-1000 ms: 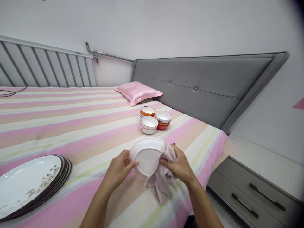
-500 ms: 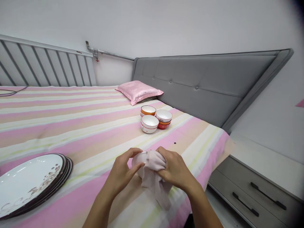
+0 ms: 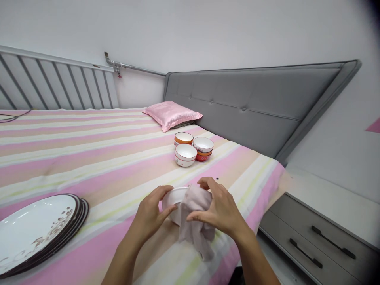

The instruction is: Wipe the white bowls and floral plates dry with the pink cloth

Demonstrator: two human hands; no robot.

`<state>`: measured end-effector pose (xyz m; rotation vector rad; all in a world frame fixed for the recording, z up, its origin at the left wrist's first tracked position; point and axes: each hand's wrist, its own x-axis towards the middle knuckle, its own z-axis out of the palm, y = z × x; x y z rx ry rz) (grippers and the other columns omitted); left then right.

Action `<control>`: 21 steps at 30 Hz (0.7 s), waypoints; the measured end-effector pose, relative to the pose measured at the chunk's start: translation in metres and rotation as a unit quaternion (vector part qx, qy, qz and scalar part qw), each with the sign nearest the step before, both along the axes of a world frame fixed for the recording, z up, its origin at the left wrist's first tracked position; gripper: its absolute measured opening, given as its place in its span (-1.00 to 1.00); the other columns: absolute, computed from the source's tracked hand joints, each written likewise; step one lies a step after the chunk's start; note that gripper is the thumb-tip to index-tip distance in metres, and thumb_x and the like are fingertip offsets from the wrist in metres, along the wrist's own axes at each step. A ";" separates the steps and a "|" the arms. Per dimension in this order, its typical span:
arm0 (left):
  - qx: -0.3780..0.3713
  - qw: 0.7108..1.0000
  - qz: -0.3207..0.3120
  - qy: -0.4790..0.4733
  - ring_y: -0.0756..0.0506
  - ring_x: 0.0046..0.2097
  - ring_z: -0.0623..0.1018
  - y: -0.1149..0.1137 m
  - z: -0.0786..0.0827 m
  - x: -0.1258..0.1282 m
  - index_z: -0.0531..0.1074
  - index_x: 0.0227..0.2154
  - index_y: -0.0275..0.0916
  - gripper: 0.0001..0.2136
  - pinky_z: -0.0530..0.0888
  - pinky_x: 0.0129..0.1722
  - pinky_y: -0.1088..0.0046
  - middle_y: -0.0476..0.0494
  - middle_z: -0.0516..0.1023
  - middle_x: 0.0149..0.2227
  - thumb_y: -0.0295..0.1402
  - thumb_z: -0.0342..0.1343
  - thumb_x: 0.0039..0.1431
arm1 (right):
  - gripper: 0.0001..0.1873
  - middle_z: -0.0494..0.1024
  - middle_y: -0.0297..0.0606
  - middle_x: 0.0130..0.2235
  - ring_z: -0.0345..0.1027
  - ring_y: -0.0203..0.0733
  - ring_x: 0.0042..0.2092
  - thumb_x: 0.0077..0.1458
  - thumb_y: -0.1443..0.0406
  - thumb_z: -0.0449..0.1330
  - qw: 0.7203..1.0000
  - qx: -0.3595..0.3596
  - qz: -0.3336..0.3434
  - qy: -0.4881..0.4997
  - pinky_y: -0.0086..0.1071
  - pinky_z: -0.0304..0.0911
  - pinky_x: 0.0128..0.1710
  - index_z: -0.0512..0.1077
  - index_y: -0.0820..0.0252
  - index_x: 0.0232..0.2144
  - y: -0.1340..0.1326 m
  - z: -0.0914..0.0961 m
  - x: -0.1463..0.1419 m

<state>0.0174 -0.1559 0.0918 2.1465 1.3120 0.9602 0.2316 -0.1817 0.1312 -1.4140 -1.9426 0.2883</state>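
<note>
My left hand [image 3: 151,215] grips the left rim of a white bowl [image 3: 173,198] held just above the striped bed sheet [image 3: 89,158]. My right hand [image 3: 218,211] presses a pale pink-beige cloth [image 3: 194,221] against the bowl's right side, fingers curled over it. The cloth hangs down below the bowl and covers most of it, so only the left rim shows. Both forearms reach in from the bottom edge.
A group of small red and orange bowls [image 3: 191,149] stands farther up the bed. A stack of large decorated plates [image 3: 35,231] lies at the left. A pink pillow [image 3: 172,114] rests by the grey headboard [image 3: 252,107]. A grey bedside cabinet [image 3: 314,233] stands at the right.
A second ago the bowl was tilted with its white inside facing me; it has since turned edge-on. The cloth moved over the bowl, and my right hand's fingers have now lifted around it.
</note>
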 end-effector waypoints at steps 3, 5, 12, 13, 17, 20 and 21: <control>0.000 1.000 0.003 -0.003 -0.11 -0.11 0.43 0.001 -0.002 -0.001 0.29 -0.13 -0.09 -0.70 0.39 -0.13 0.29 -0.05 0.44 -0.11 -0.29 0.13 0.06 | -0.40 0.44 -0.27 -0.20 0.31 -0.09 -0.15 -0.22 -0.03 0.32 0.999 0.020 0.017 0.020 -0.27 0.20 -0.18 0.26 0.10 -0.18 -0.004 0.003 -0.001; 0.000 1.000 0.003 -0.006 -0.10 -0.11 0.43 0.001 -0.003 -0.001 0.29 -0.12 -0.08 -0.70 0.40 -0.12 0.30 -0.04 0.44 -0.10 -0.28 0.13 0.06 | -0.64 0.45 -0.25 -0.18 0.30 -0.12 -0.13 0.03 0.06 0.18 0.999 0.037 0.009 0.024 -0.26 0.20 -0.15 0.30 0.11 -0.18 -0.007 0.004 -0.003; 0.001 1.000 0.009 0.005 -0.10 -0.08 0.43 -0.001 -0.001 0.002 0.28 -0.10 -0.08 -0.70 0.40 -0.11 0.30 -0.03 0.44 -0.08 -0.29 0.11 0.07 | -0.68 0.42 -0.12 -0.05 0.23 -0.09 -0.02 0.22 0.31 -0.08 0.994 0.104 -0.045 -0.001 -0.21 0.15 -0.07 0.27 0.23 0.00 -0.020 0.000 -0.034; 0.005 1.000 0.011 0.010 -0.10 -0.08 0.43 -0.002 0.000 0.002 0.28 -0.10 -0.08 -0.69 0.40 -0.10 0.30 -0.04 0.44 -0.07 -0.29 0.11 0.07 | -0.67 0.42 -0.11 -0.05 0.24 -0.08 -0.03 0.23 0.30 -0.08 0.993 0.105 -0.052 -0.005 -0.20 0.14 -0.06 0.26 0.25 0.01 -0.019 -0.002 -0.040; 0.022 0.999 0.005 0.026 -0.11 -0.12 0.45 -0.005 0.004 0.004 0.29 -0.12 -0.11 -0.71 0.41 -0.15 0.30 -0.07 0.46 -0.11 -0.29 0.10 0.07 | -0.71 0.49 -0.15 -0.20 0.31 -0.10 -0.19 0.25 0.27 -0.10 0.985 0.136 -0.108 -0.021 -0.25 0.12 -0.21 0.32 0.24 -0.09 -0.009 -0.013 -0.051; 0.028 0.999 0.001 0.034 -0.12 -0.16 0.46 -0.006 0.006 0.004 0.30 -0.15 -0.12 -0.73 0.42 -0.20 0.30 -0.08 0.47 -0.15 -0.26 0.09 0.07 | -0.71 0.48 -0.22 -0.39 0.30 -0.15 -0.33 0.26 0.27 -0.12 0.975 0.163 -0.144 -0.052 -0.31 0.05 -0.32 0.38 0.19 -0.33 0.001 -0.021 -0.050; 0.027 0.999 0.002 0.035 -0.12 -0.16 0.46 -0.006 0.006 0.004 0.30 -0.15 -0.12 -0.74 0.42 -0.20 0.30 -0.08 0.48 -0.16 -0.25 0.09 0.07 | -0.69 0.46 -0.23 -0.43 0.29 -0.17 -0.37 0.26 0.27 -0.12 0.972 0.168 -0.152 -0.065 -0.32 0.03 -0.34 0.37 0.18 -0.39 0.004 -0.023 -0.049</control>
